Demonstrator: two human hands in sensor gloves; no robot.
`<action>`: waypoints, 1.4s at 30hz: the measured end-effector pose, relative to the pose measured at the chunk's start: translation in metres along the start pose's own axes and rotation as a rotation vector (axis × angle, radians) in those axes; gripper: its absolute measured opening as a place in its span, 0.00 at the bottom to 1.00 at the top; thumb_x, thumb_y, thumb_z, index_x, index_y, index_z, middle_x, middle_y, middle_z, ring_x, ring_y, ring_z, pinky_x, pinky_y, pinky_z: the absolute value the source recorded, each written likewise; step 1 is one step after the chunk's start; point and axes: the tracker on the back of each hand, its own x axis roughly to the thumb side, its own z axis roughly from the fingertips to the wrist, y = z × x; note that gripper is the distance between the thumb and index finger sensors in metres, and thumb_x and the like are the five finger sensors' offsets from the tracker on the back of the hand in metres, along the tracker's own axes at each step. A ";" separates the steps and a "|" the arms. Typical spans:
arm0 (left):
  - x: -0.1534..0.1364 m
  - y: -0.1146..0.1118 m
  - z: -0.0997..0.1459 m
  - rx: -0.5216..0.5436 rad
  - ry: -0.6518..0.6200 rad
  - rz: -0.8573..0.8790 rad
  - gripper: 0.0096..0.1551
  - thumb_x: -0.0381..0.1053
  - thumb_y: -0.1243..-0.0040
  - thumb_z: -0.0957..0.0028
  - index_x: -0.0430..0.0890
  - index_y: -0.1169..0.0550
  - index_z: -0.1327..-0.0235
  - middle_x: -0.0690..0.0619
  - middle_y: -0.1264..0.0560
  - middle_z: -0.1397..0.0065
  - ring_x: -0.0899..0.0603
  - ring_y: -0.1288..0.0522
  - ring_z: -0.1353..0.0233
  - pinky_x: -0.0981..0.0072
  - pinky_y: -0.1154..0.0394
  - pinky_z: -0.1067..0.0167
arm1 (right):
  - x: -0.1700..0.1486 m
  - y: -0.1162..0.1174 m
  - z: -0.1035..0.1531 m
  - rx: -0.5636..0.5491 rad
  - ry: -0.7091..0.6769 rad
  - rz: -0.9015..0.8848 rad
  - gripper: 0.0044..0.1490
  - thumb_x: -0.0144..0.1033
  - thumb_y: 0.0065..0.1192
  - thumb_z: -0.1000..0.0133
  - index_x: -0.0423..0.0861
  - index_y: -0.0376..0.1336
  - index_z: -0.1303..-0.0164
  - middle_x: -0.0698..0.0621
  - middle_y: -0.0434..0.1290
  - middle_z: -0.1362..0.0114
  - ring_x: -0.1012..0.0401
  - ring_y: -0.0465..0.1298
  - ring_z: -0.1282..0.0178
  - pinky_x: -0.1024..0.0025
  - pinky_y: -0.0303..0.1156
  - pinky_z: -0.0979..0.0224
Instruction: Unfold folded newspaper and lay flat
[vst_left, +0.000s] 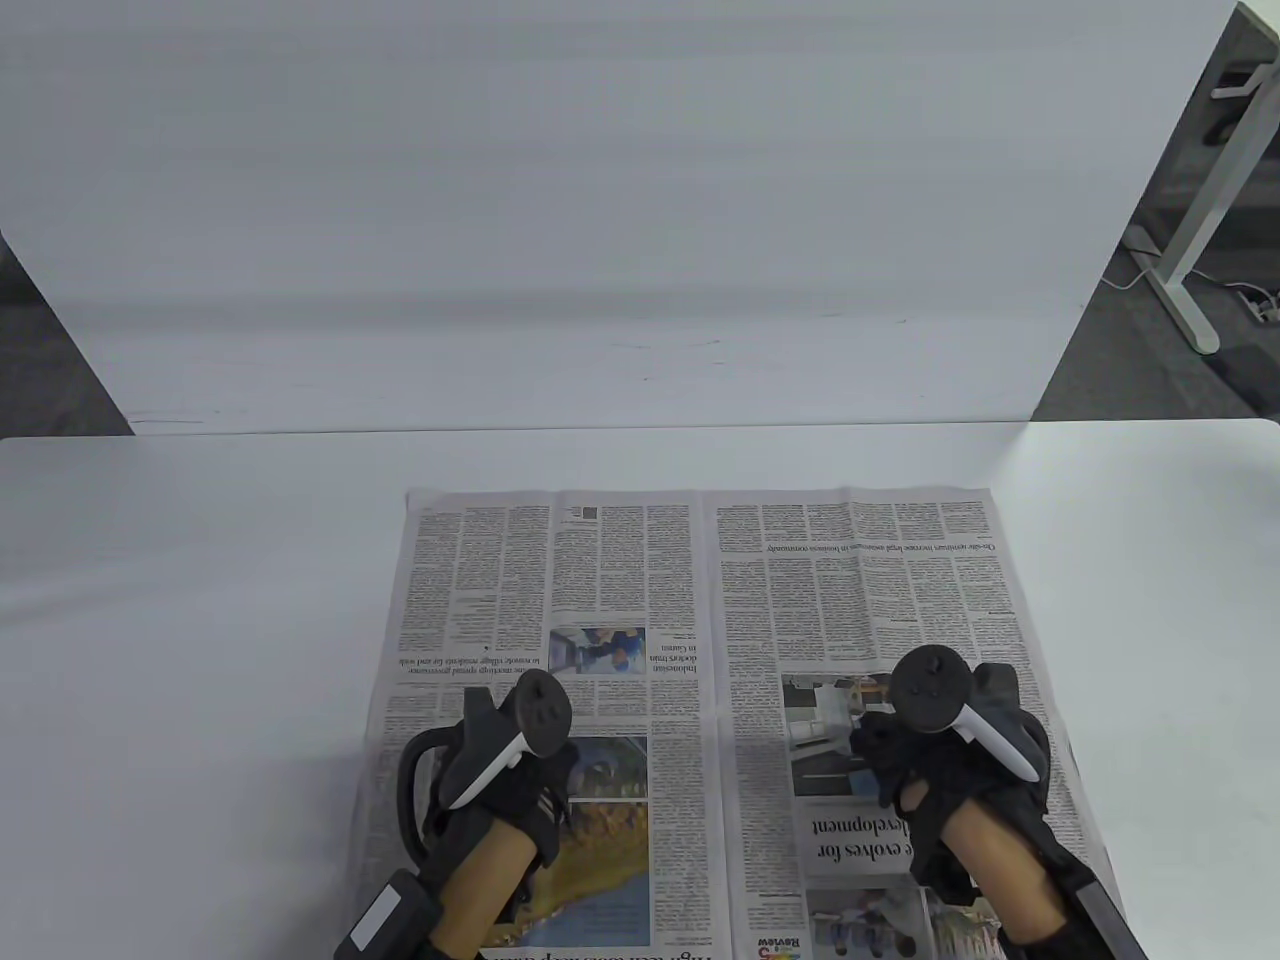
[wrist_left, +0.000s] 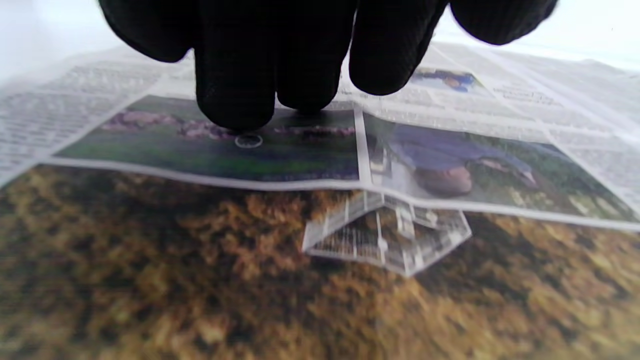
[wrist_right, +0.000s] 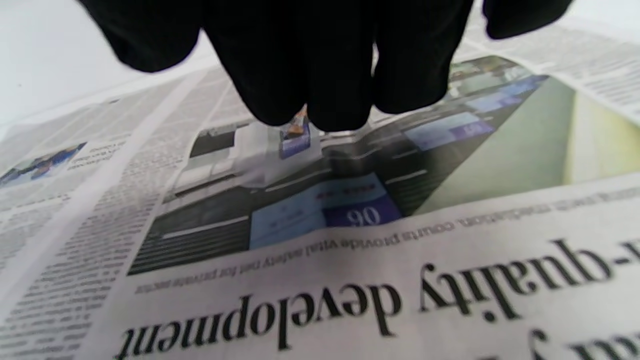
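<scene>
The newspaper (vst_left: 640, 580) lies opened out on the white table (vst_left: 200, 600), two pages side by side with a crease down the middle; its near edge runs out of the bottom of the view. My left hand (vst_left: 535, 800) rests on the left page over a colour photo, and in the left wrist view its fingertips (wrist_left: 235, 115) touch the paper (wrist_left: 450, 165). My right hand (vst_left: 895, 770) rests on the right page above a headline, and in the right wrist view its fingertips (wrist_right: 325, 115) touch the paper (wrist_right: 300, 310). Neither hand grips anything.
A white board (vst_left: 600, 250) stands upright along the table's far edge. The leg of another desk (vst_left: 1190, 260) and cables on the floor are at the far right. Bare table lies on both sides of the paper.
</scene>
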 end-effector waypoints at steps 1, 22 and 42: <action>0.001 -0.001 0.000 0.007 0.001 -0.006 0.34 0.61 0.48 0.50 0.50 0.25 0.31 0.39 0.27 0.26 0.29 0.25 0.28 0.36 0.34 0.34 | -0.001 0.002 -0.001 0.010 0.002 0.003 0.38 0.54 0.58 0.49 0.40 0.71 0.38 0.34 0.76 0.29 0.34 0.70 0.27 0.28 0.57 0.32; -0.004 -0.018 -0.019 -0.045 0.037 0.023 0.36 0.61 0.49 0.49 0.54 0.36 0.26 0.43 0.45 0.18 0.31 0.45 0.19 0.32 0.40 0.30 | -0.006 0.024 -0.017 0.070 0.021 0.030 0.42 0.54 0.58 0.49 0.46 0.57 0.26 0.40 0.57 0.18 0.35 0.52 0.19 0.24 0.49 0.30; -0.012 -0.025 -0.042 -0.074 0.051 0.068 0.40 0.61 0.49 0.49 0.61 0.49 0.24 0.49 0.59 0.17 0.32 0.61 0.17 0.30 0.53 0.27 | -0.005 0.041 -0.038 0.151 0.060 0.030 0.51 0.57 0.54 0.48 0.53 0.35 0.24 0.47 0.30 0.16 0.40 0.29 0.18 0.23 0.36 0.30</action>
